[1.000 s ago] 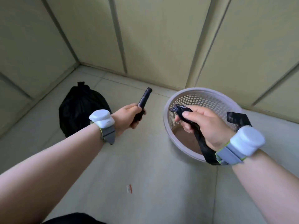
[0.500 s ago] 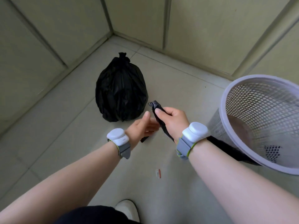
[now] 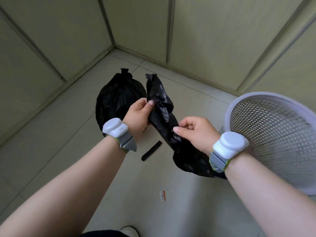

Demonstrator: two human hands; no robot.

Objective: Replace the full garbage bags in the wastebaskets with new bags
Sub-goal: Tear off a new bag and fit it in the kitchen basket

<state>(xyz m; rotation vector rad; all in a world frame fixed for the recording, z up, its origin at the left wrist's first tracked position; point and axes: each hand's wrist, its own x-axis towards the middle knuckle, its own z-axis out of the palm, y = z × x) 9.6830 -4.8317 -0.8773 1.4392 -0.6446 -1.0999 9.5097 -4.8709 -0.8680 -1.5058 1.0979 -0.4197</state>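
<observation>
Left to right. Far left, near the corner of the wall panels: the full garbage bag, knotted at the top, standing on the floor outside the bin.

My left hand, in front of that bag, pinches the upper part of the new bag between thumb and fingertips. A second ago this hand held the bag roll; the roll now lies on the floor, near me and between my forearms, so both hands are free for one bag.

Centre: the new bag, which was a tight black strip a moment ago, has loosened into a crumpled, partly unfurled length running from far left to near right. Its mouth is not yet open.

My right hand grips the lower part of the bag, fingers curled, thumb laid across the plastic; the tail hangs below my wrist.

Right: the mesh wastebasket, unlined, just beside my right forearm.

On the floor, nearer me: a small red-and-white scrap.

Reading: removal appears done; the step in hand is spreading the new bag, with lining the wastebasket still to come.
</observation>
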